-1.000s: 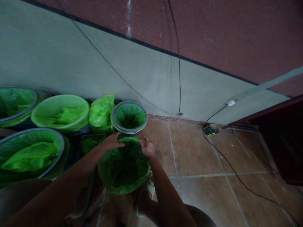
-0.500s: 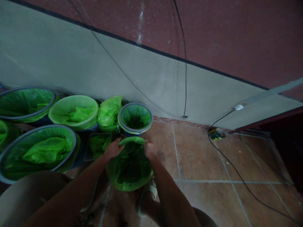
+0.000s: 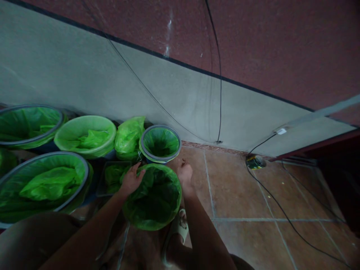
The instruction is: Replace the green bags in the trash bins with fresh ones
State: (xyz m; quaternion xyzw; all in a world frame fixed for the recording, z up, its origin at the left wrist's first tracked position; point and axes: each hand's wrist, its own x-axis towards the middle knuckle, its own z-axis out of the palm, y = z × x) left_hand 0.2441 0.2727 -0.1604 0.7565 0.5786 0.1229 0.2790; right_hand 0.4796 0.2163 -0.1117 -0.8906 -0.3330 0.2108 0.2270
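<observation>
Monitoring remotely, I locate the bin point(image 3: 152, 225) over the floor point(image 3: 233, 183), near its edge at the wall point(image 3: 191, 101). Left hand point(image 3: 132, 180): half-open; right hand point(image 3: 185, 174): loosely curled; holds unclear. Uneven pulling could slip the liner point(image 3: 170, 204).

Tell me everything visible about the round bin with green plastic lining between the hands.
The round bin with wrinkled green plastic lining opens upward, lining covering its rim; the dark inside hides its bottom. The round grey-rimmed bin stands behind. The bare left hand touches its green rim; the bare right hand is beside it, contact unclear.
</observation>
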